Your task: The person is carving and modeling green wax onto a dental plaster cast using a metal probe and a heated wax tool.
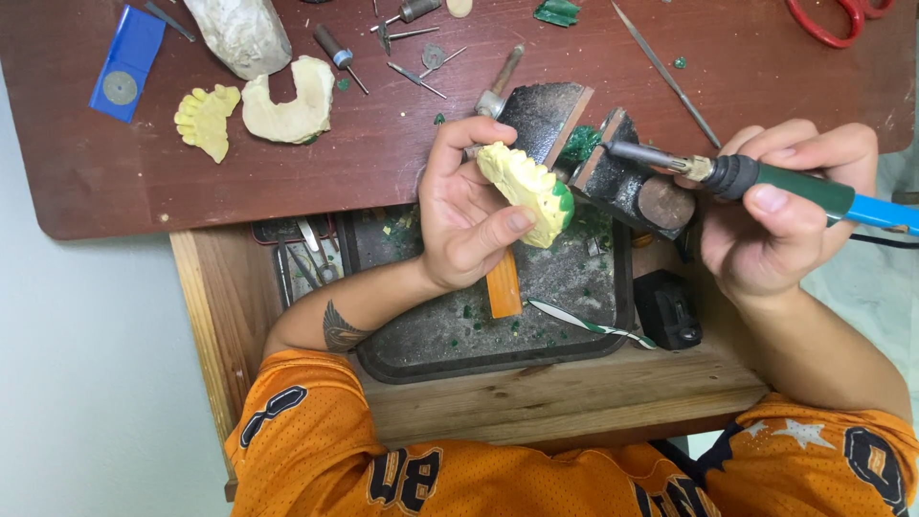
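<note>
Two hands worked over a dark tray at the brown worktop (144,182).

The left hand (464,215) was clamped around a pale yellow plaster dental cast with green wax on one end (526,190), holding it above the dark metal tray speckled with green chips (450,335). The right hand (780,206) gripped a heated tool with a green and blue handle (799,191), its metal tip lying near the cast beside a small black block (627,182). Two more plaster casts (273,105) lay well apart on the worktop, near a blue card (129,62).
</note>
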